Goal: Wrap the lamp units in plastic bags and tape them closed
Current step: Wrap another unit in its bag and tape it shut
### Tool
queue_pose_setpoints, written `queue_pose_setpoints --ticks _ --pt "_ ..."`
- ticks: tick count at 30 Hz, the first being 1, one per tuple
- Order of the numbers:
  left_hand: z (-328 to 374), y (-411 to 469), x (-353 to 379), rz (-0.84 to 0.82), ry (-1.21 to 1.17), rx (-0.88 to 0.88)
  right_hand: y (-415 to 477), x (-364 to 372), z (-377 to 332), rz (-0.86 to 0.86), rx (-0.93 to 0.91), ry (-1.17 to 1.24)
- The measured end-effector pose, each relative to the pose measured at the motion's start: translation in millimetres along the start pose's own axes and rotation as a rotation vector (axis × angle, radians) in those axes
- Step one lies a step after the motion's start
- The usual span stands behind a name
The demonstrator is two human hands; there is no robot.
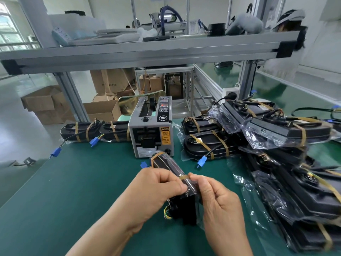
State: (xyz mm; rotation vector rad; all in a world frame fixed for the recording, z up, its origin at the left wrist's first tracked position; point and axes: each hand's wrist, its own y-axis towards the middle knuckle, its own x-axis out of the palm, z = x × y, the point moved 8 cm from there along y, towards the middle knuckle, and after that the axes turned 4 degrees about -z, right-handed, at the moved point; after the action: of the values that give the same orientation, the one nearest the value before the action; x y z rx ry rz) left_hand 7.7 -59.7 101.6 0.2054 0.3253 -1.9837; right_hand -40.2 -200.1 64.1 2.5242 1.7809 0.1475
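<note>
Head view: a bagged lamp unit [167,166] is held above the green table mat [73,191], near centre. Its long axis runs from between the hands away toward the tape dispenser [151,130]. The left hand [156,189] is curled round the unit's left flank, thumb on the brown tape strip [184,176]. The right hand [219,198] pinches the strip and bag film from the right. The strip crosses the long axis just beyond both grips (neither hand is clearly nearer). The far end already carries a tape band [156,156]. Taped units lie far left [96,130] and piled right [276,126]. Judgement: the strip must be smoothed round the body.
</note>
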Motion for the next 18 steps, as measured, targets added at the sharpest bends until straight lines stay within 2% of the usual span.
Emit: queue_pose_setpoints --ticks 6,18 --pt "-6 6 -2 0.08 0.043 0.0 -1 1 1 -0.014 0.027 0.031" --pt "-11 9 -4 0.124 0.073 0.005 -6 3 -13 -0.034 -0.002 0.099"
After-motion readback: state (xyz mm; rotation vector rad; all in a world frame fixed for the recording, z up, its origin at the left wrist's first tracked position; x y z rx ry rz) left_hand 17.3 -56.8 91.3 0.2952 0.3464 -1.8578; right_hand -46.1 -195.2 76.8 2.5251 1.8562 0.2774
